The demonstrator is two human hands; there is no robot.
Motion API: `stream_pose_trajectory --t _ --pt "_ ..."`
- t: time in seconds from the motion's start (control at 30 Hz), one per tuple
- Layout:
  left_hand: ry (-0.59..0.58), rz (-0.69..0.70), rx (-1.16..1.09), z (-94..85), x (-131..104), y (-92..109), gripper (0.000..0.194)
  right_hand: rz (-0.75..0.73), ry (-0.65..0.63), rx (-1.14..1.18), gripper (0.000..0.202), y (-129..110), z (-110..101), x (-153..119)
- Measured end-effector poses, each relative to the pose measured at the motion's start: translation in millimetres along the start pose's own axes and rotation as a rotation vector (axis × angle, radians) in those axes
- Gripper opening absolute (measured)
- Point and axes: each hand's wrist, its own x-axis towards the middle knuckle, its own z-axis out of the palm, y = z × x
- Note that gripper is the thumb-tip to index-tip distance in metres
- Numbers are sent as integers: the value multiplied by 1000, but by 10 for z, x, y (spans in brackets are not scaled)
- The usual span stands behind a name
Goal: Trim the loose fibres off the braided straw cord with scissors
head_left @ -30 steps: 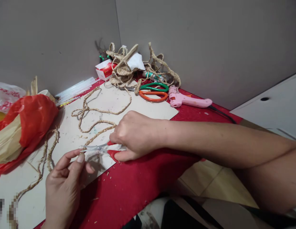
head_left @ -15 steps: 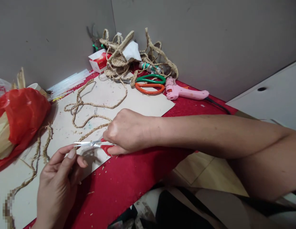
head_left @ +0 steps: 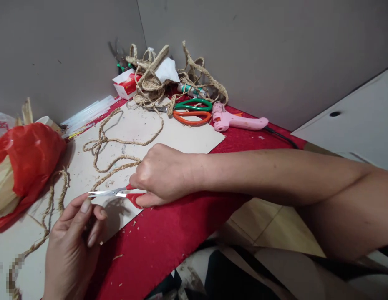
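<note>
My right hand [head_left: 159, 175] is closed around the red handles of small scissors [head_left: 114, 193], whose blades point left. Slightly parted, the blade tips lie at the fingertips of my left hand [head_left: 76, 233]. Thumb and forefinger of that hand pinch the end of a braided straw cord [head_left: 117, 168], right beside the blades. From there the cord runs up and right behind my right hand and loops over the white sheet [head_left: 194, 139]. Another length of braid [head_left: 45, 233] lies to the left of my left hand.
Green-and-orange-handled scissors [head_left: 192, 118] and a pink glue gun [head_left: 239, 121] lie behind my right arm. Tangled braid [head_left: 153, 83] is heaped at the wall beside a red-and-white box [head_left: 125, 85]. Clear sticks [head_left: 90, 114] and a red plastic bag [head_left: 37, 154] are on the left.
Both hands, with the scissors and the cord end, have shifted slightly left. The blades are a little less parted. The whole view has shifted slightly.
</note>
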Motion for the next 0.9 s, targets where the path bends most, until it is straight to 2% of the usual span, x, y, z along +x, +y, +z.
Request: stream_pose_trajectory --t 0.2,0.4,0.7,0.9 --pt "32 -2 -48 42 12 -47 17 33 49 -23 34 -54 63 1" --pt "65 -84 -123 54 66 -83 19 62 -14 -20 33 -110 94 42" --pt "91 -127 -135 47 82 -71 26 71 -58 -20 31 -156 116 41" --pt "64 -184 -157 16 105 -35 27 94 -104 27 25 -143 86 77"
